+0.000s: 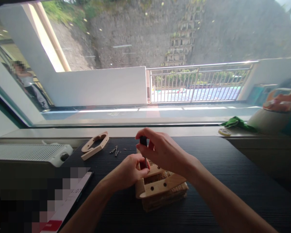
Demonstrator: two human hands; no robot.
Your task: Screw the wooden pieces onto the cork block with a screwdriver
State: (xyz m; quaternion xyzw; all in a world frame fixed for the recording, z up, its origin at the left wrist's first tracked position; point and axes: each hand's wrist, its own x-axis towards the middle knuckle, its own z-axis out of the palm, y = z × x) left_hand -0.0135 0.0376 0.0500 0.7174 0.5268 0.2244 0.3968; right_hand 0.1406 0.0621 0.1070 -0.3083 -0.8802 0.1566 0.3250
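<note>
My right hand (160, 145) is closed around the black handle of a screwdriver (143, 140), which points down with its shaft nearly upright. Low on the shaft, the fingers of my left hand (133, 168) come together against a pale wooden frame (172, 182). Whatever they pinch there is hidden. Dark round holes show along the frame's bars. Under the frame lies a rough brown block (165, 199), and both rest on the dark table. Back left of my hands is a second wooden frame piece (94, 151), with several metal screws (115, 150) beside it.
A tablet or phone screen (68, 200) lies at the near left of the black table (208, 161). Beyond the left edge is a white radiator (31, 152). On the sill sit a tape roll (224, 132), a green cloth (236, 123) and a pale container (269, 119). A person (30, 84) is outside the window.
</note>
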